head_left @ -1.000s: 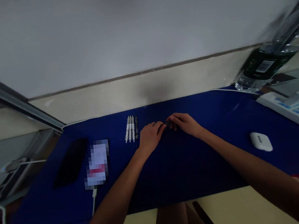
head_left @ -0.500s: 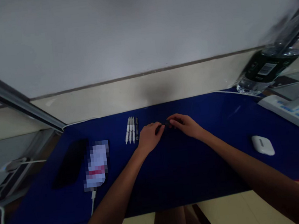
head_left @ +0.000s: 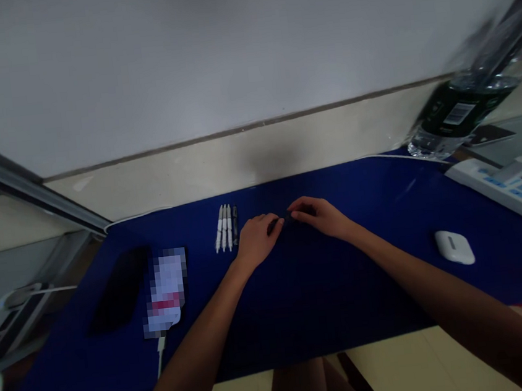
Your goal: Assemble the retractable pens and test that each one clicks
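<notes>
Close together over the middle of the blue table cover (head_left: pixel 319 301) are my left hand (head_left: pixel 260 236) and my right hand (head_left: pixel 318 215). Between their fingertips is a small dark object (head_left: pixel 287 216), too dim against the cover for me to tell its kind. My left thumb and curled fingers pinch its left side. On its right side, my right thumb and fingers are closed at the tips. Three white pens (head_left: pixel 224 227) lie side by side left of my left hand, with a dark pen (head_left: pixel 235 224) alongside them.
At the left lie a dark flat object (head_left: pixel 119 290) and a lit phone (head_left: pixel 166 292) with a white cable (head_left: pixel 160 355). On the right are a white earbud case (head_left: pixel 454 247), a power strip (head_left: pixel 502 185) and a large water bottle (head_left: pixel 457 112). A wall (head_left: pixel 247 150) bounds the back.
The whole view has shifted slightly, so things appear a little further left. Both hands stay together at the small dark object, with only slight finger movement.
</notes>
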`<state>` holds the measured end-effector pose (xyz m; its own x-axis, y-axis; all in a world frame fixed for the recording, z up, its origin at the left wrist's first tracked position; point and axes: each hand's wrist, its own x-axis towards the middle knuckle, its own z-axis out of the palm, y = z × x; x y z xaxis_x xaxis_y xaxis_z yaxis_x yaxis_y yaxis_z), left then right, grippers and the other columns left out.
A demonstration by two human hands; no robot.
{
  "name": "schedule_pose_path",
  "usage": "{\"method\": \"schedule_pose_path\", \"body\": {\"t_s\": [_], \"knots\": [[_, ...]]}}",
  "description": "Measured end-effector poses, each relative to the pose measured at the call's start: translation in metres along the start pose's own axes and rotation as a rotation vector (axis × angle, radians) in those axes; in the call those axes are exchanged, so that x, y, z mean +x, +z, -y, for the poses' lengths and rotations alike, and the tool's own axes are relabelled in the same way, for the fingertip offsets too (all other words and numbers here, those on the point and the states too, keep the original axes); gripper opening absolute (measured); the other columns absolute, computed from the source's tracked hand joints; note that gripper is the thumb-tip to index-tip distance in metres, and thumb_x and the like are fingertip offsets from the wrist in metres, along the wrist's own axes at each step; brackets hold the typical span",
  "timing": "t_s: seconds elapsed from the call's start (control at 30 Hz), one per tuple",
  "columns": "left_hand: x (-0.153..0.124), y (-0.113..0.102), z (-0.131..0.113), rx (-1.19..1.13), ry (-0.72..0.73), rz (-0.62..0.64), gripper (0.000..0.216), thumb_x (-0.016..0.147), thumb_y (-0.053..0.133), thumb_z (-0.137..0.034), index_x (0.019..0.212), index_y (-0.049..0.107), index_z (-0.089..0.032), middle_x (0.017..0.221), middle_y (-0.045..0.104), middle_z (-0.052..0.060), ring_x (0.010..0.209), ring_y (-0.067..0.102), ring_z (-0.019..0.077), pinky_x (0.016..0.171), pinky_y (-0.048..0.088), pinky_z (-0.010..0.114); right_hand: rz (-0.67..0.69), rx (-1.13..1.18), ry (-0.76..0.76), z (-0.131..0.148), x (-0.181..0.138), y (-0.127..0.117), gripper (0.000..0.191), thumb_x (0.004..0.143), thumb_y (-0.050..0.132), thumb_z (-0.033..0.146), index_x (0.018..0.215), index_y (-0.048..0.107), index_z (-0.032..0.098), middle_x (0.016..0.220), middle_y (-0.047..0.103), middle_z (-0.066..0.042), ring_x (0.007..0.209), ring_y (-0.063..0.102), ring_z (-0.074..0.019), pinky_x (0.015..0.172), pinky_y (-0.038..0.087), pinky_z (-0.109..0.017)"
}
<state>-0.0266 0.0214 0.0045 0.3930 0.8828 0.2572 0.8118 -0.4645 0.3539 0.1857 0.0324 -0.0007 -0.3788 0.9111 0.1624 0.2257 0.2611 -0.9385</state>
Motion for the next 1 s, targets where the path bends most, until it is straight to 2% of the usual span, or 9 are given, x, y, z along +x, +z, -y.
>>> {"method": "schedule_pose_path", "body": {"t_s": [0.13,0.27,0.47,0.63,0.77,0.87,1.0], "knots": [[-0.001,-0.002,-0.002,-0.014,-0.001,-0.016,0.03,0.097,0.041,-0.04,0.096,0.065,-0.022,0.076,0.065,0.002,0.075,0.06,0.0177,0.07,0.041,0.03,-0.007,0.012,0.034,-0.002,0.001,0.002,0.028,0.088,0.057,0.043,0.098,0.068,0.019,0.075,0.064,-0.003,0.067,0.06,-0.0155,0.064,0.047,-0.029],[0.0,-0.001,-0.001,-0.022,-0.029,-0.027,0.029,0.095,0.043,-0.039,0.087,0.065,-0.021,0.071,0.063,0.002,0.069,0.058,0.0169,0.066,0.04,0.029,-0.134,0.081,0.102,-0.003,0.002,0.001,0.027,0.086,0.058,0.045,0.091,0.068,0.02,0.069,0.059,0.0,0.057,0.051,-0.0122,0.052,0.04,-0.026],[0.001,0.001,0.002,-0.059,-0.145,-0.061,0.027,0.091,0.049,-0.037,0.073,0.062,-0.021,0.067,0.061,0.0,0.065,0.057,0.0154,0.057,0.033,0.027,-0.323,0.291,0.177,-0.003,0.003,-0.002,0.018,0.081,0.06,0.038,0.081,0.065,0.021,0.056,0.039,0.004,0.048,0.035,-0.0099,0.042,0.025,-0.023],[0.001,0.0,0.004,-0.115,-0.181,-0.072,0.03,0.092,0.047,-0.039,0.072,0.059,-0.021,0.064,0.06,-0.001,0.061,0.055,0.014,0.055,0.03,0.026,-0.528,0.395,0.173,-0.009,0.006,-0.012,0.011,0.076,0.058,0.03,0.075,0.062,0.02,0.054,0.037,0.004,0.047,0.032,-0.0104,0.041,0.021,-0.025],[0.0,-0.002,0.003,-0.136,-0.194,-0.061,0.032,0.092,0.044,-0.04,0.071,0.057,-0.02,0.063,0.058,-0.001,0.06,0.054,0.0141,0.054,0.029,0.026,-0.604,0.418,0.16,-0.01,0.008,-0.018,0.011,0.077,0.055,0.031,0.076,0.058,0.021,0.053,0.037,0.004,0.045,0.032,-0.0114,0.041,0.022,-0.027],[0.0,-0.003,0.003,-0.142,-0.192,-0.064,0.033,0.093,0.043,-0.04,0.07,0.055,-0.02,0.062,0.056,-0.001,0.059,0.053,0.014,0.053,0.028,0.026,-0.658,0.298,0.132,-0.012,0.008,-0.017,0.016,0.081,0.054,0.036,0.081,0.059,0.02,0.056,0.041,0.003,0.047,0.036,-0.0123,0.044,0.027,-0.028],[0.0,-0.004,0.003,-0.178,-0.184,-0.073,0.034,0.093,0.042,-0.039,0.067,0.053,-0.02,0.06,0.053,-0.001,0.057,0.051,0.0132,0.054,0.029,0.026,-0.674,-0.11,0.044,-0.017,0.006,-0.016,0.022,0.083,0.057,0.037,0.098,0.062,0.021,0.072,0.057,-0.003,0.063,0.052,-0.0166,0.057,0.04,-0.03]]}}
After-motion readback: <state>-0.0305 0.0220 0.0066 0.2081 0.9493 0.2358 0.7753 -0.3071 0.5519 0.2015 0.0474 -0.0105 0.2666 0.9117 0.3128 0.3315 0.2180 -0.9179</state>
